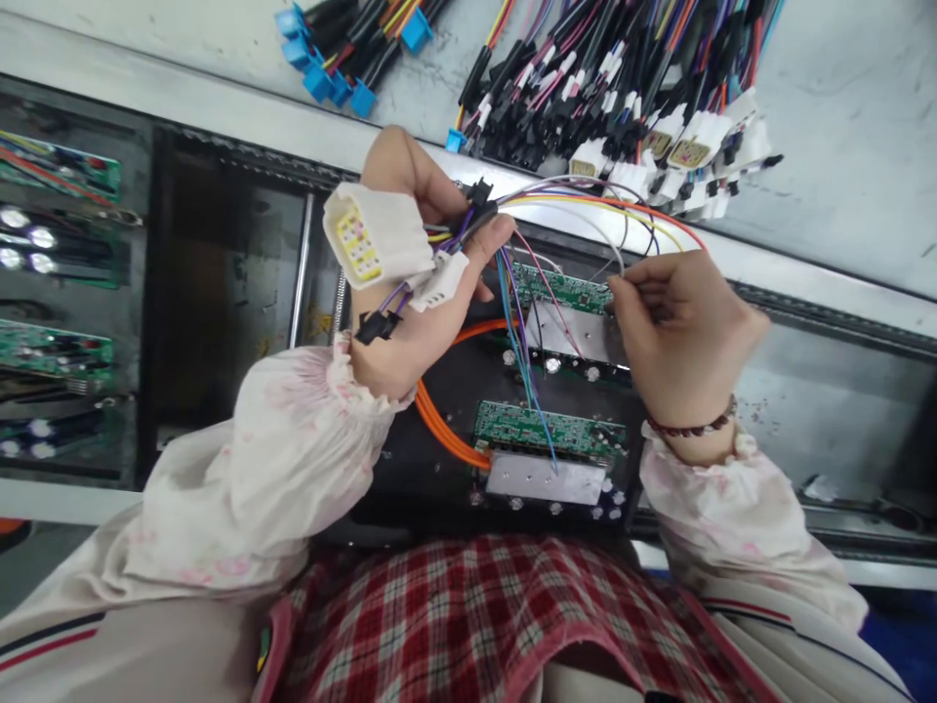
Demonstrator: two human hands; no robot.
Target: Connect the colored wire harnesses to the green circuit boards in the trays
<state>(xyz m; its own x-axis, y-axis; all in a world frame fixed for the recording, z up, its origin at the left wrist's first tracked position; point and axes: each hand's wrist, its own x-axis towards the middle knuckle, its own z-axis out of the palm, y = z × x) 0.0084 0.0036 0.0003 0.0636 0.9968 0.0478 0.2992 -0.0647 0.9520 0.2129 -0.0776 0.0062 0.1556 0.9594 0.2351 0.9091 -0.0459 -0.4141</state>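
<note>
My left hand [431,215] is closed round the sleeved part of a wiring harness [483,210]. A large white connector [377,234] with a yellow face juts out from it, and smaller white and black plugs hang over the wrist. Thin coloured wires fan out to the right; several blue and purple ones dangle over two green circuit boards [549,422] with metal plates. My right hand [673,332] pinches some of the wires, among them a white one, above the upper board. Its fingertips partly hide what they hold. Thick orange wires [446,430] run between the boards.
Along the back ledge lies a pile of similar harnesses [571,98], with blue-ended harnesses [344,59] to its left. The boards sit in a black tray [425,503] on a rail line. At far left, another tray holds circuit boards [59,351].
</note>
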